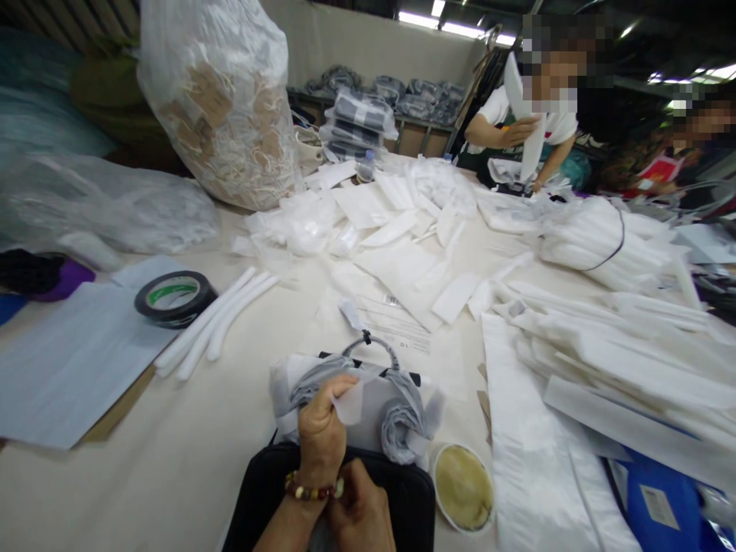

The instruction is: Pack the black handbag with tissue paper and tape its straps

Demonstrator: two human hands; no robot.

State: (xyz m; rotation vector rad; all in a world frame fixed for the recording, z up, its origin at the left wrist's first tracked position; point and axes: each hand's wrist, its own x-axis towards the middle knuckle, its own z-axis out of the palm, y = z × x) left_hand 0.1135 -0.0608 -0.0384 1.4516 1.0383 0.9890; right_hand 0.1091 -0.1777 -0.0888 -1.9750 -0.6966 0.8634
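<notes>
The black bag (345, 491) lies on the cream table (189, 429) right in front of the person, its grey handle (373, 345) arching up at the far side and both handle ends swathed in grey wrapping paper (402, 425). The left hand (322, 429), a beaded bracelet (313, 488) on its wrist, rests on top of the bag with thumb and fingers pressed together on a small sheet of thin white paper (350, 400), pinching it against the left-hand wrapped handle end. The right hand (362, 514) sits just below and behind the left wrist, touching it, over the bag's near edge; its fingers are curled under and out of sight, so whether it grips anything cannot be told.

Just to the right of the pinch, beside the bag, stands a small round tub (463, 487) of yellowish paste. Further right, long white packing sleeves (603, 360) lie in loose heaps. Beyond the grip, past the handle, a printed sheet (391, 314) and more scattered white sheets cover the table. To the left of the hands, well apart, lie three white foam rods (212, 322) and a roll of black tape (175, 297), with a large clear sack (218, 100) of tags standing behind them. At the far right of the table, another person (529, 130) holds up a white sleeve.
</notes>
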